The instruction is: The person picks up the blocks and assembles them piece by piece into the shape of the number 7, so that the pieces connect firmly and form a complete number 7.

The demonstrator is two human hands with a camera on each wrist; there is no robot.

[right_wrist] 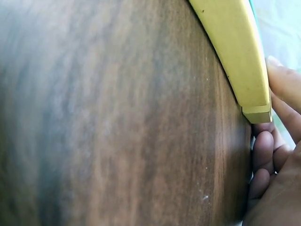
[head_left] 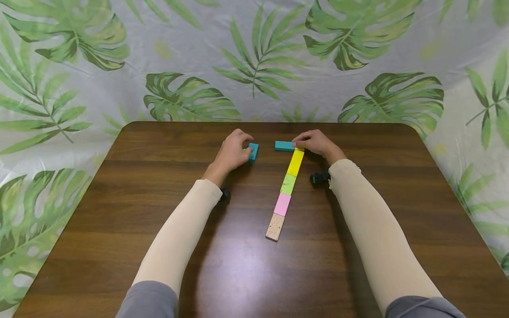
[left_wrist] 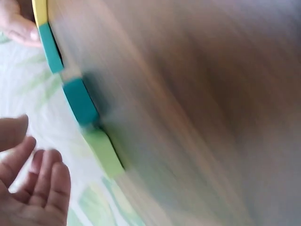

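Observation:
At the table's far side, my left hand [head_left: 232, 150] is spread beside a teal block [head_left: 253, 152], fingers bent loosely and thumb apart. The left wrist view shows this hand's fingers off that block and off a lime-green block [left_wrist: 103, 153] at its end. My right hand [head_left: 316, 142] holds a yellow block at the top corner of a row, fingers around its end [right_wrist: 256, 80]; part of it is hidden under the hand. Another teal block [head_left: 284, 145] extends left from my right thumb, in line with the held yellow block.
From the corner a slanting row runs toward me: a yellow block [head_left: 295, 163], a lime-green block [head_left: 288, 183], a pink block [head_left: 282, 204] and a plain wood block [head_left: 275, 226]. Behind the brown table [head_left: 131, 212] hangs a leaf-patterned cloth [head_left: 258, 53].

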